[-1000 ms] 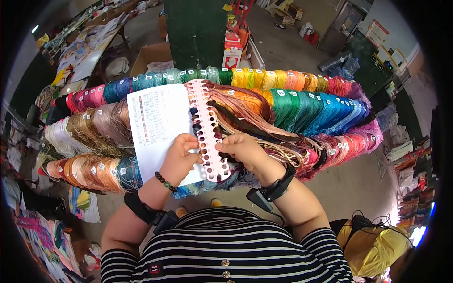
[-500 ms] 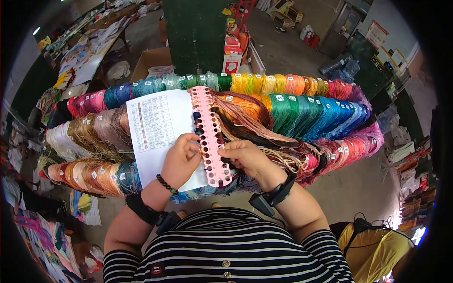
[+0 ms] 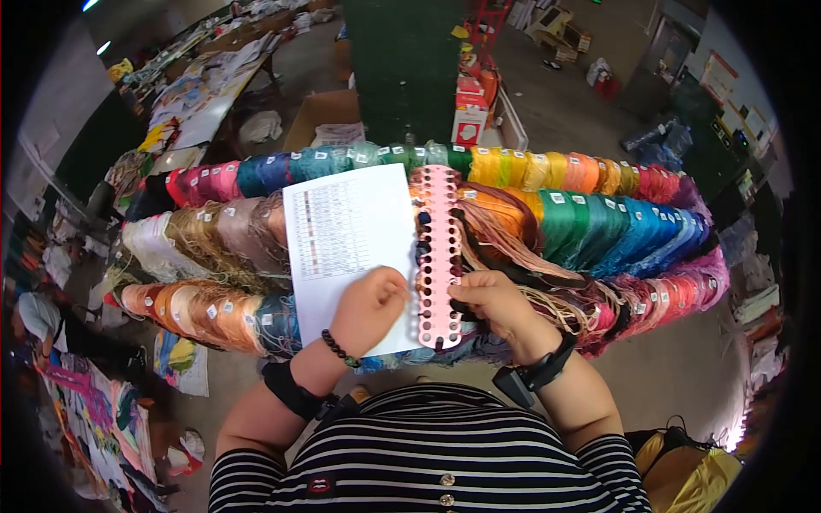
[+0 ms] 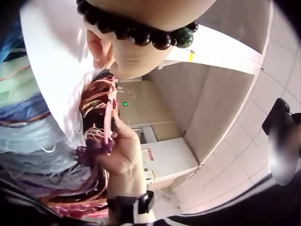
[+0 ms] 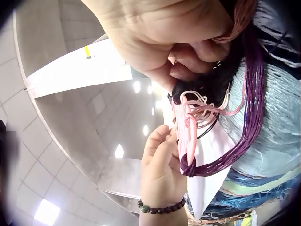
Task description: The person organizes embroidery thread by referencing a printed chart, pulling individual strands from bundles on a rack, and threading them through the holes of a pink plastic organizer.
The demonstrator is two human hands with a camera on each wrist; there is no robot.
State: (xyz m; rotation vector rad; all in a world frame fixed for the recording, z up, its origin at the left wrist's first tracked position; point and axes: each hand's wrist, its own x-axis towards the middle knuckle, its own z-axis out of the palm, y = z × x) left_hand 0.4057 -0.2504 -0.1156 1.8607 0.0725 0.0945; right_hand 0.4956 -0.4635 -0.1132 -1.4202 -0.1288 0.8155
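Observation:
In the head view a pink card with rows of round holes and looped threads lies over the right edge of a printed white sheet. My right hand pinches the card's right edge, thumb on top. My left hand, its fingers curled with tips together, is beside the card's left edge, over the sheet. Whether a thread is between those fingertips is hidden. Dark, pink and cream threads trail from the card to the right. In the right wrist view a purple thread bundle hangs from the card's end.
Rows of labelled thread skeins in many colours stretch left and right beneath the sheet and card. Behind them stand a green pillar, a cardboard box and a red and white box. A cluttered table is at the upper left.
The head view has shifted, so the scene sits further right. My left hand has drawn back slightly from the card's left edge. My right hand still holds the card.

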